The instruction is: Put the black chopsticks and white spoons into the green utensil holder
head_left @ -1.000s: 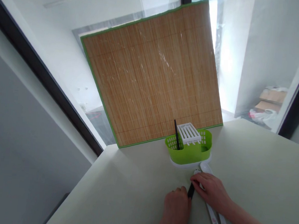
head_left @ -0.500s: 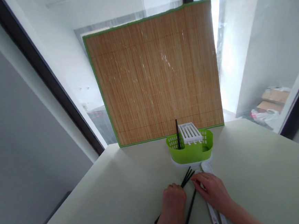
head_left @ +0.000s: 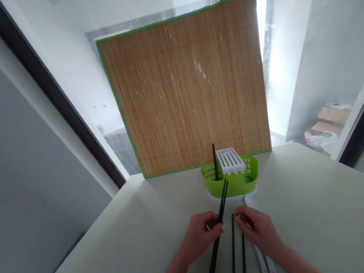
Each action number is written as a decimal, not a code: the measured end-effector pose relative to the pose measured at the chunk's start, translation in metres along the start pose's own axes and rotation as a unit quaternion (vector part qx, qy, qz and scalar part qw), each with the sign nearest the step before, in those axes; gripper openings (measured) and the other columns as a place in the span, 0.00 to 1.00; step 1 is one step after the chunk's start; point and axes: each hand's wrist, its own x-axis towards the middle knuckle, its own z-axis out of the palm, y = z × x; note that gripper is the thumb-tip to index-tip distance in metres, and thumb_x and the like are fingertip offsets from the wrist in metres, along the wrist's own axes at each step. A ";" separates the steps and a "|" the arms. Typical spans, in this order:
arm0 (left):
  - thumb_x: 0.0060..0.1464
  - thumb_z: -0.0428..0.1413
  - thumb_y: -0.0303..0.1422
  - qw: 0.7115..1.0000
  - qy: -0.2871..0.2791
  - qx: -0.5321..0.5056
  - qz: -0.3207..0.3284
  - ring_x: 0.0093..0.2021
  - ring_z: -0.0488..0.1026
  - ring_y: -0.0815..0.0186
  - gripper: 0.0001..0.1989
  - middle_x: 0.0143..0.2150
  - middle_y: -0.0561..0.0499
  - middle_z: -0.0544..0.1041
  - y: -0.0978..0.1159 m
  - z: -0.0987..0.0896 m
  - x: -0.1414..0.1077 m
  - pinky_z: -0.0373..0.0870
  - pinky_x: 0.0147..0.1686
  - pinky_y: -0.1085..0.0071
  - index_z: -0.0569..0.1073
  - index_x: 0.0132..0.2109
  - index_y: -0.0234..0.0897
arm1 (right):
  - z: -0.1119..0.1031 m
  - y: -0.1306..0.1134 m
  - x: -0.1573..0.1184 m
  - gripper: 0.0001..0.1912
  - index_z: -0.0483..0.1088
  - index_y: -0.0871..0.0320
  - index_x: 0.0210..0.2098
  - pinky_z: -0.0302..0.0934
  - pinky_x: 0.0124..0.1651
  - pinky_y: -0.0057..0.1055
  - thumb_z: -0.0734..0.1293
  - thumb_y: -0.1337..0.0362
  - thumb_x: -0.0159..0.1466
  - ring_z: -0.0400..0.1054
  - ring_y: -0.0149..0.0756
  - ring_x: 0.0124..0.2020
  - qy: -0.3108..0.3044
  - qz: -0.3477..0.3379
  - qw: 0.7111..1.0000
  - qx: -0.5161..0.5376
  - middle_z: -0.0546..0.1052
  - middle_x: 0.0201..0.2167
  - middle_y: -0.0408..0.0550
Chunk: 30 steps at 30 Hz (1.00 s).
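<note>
Two black chopsticks (head_left: 221, 211), perhaps more, stand slanted in my left hand (head_left: 200, 234), pinched between thumb and fingers. Their thin ends point toward the green cutlery caddy (head_left: 234, 189). My right hand (head_left: 256, 228) rests low over the table with its fingers curled together; what they hold, if anything, is hidden. One loose chopstick (head_left: 233, 252) lies just left of its fingertips. Another chopstick (head_left: 244, 261) runs out from under that hand. Beneath the hand and wrist lie two white spoons (head_left: 261, 260) with printed handle ends.
At the caddy's left, a black chopstick (head_left: 215, 162) leans in the compartment. A white slotted rack (head_left: 229, 160) with small hooks sits on the caddy's middle. Behind stands a bamboo mat (head_left: 185, 94) with green edging, against the glass. The white table (head_left: 149, 226) has a left edge.
My left hand has lifted its chopsticks and turned them more upright. A chopstick formerly in the bundle's area now lies beside my right fingertips. The chopstick under my right hand has swung its lower end rightward.
</note>
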 end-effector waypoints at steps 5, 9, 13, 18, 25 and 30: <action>0.54 0.55 0.33 0.990 0.116 -0.054 0.066 0.33 0.73 0.68 0.07 0.33 0.51 0.79 0.007 0.004 -0.002 0.67 0.31 0.76 0.77 0.38 0.38 | 0.014 -0.015 -0.008 0.14 0.67 0.54 0.47 0.55 0.29 0.26 0.65 0.61 0.62 0.65 0.31 0.25 -0.117 -0.021 0.990 0.078 0.73 0.25 0.39; 0.54 0.55 0.32 0.985 0.140 -0.016 0.101 0.33 0.72 0.68 0.07 0.32 0.51 0.77 0.004 0.008 -0.003 0.68 0.31 0.76 0.78 0.38 0.39 | 0.030 -0.015 -0.008 0.08 0.67 0.56 0.42 0.54 0.29 0.27 0.62 0.62 0.63 0.65 0.32 0.25 -0.121 -0.006 0.990 0.078 0.72 0.25 0.40; 0.54 0.55 0.32 0.987 0.126 -0.050 0.087 0.33 0.72 0.68 0.08 0.32 0.51 0.77 -0.001 0.010 0.000 0.69 0.32 0.75 0.78 0.39 0.38 | 0.037 -0.008 -0.004 0.05 0.66 0.55 0.37 0.56 0.32 0.27 0.60 0.64 0.65 0.66 0.34 0.29 -0.107 -0.018 0.991 0.079 0.73 0.29 0.43; 0.53 0.56 0.33 0.985 0.099 -0.131 0.052 0.30 0.72 0.69 0.08 0.32 0.51 0.78 -0.005 0.013 0.003 0.70 0.27 0.76 0.78 0.38 0.36 | 0.039 -0.004 -0.002 0.07 0.66 0.56 0.34 0.58 0.37 0.29 0.59 0.64 0.66 0.67 0.36 0.34 -0.112 -0.046 0.990 0.074 0.73 0.32 0.46; 0.54 0.57 0.35 0.974 0.106 -0.190 0.067 0.27 0.71 0.70 0.10 0.32 0.50 0.77 -0.004 0.018 0.002 0.70 0.23 0.77 0.76 0.42 0.35 | 0.038 -0.005 -0.004 0.05 0.66 0.56 0.35 0.58 0.38 0.29 0.59 0.65 0.66 0.68 0.36 0.35 -0.127 -0.051 0.989 0.061 0.74 0.33 0.47; 0.54 0.57 0.34 0.969 0.132 -0.196 0.071 0.27 0.70 0.71 0.09 0.34 0.49 0.78 0.000 0.019 0.000 0.70 0.23 0.78 0.77 0.40 0.35 | 0.035 -0.007 -0.004 0.05 0.65 0.56 0.35 0.58 0.37 0.29 0.59 0.66 0.66 0.67 0.36 0.34 -0.134 -0.064 0.988 0.041 0.73 0.32 0.46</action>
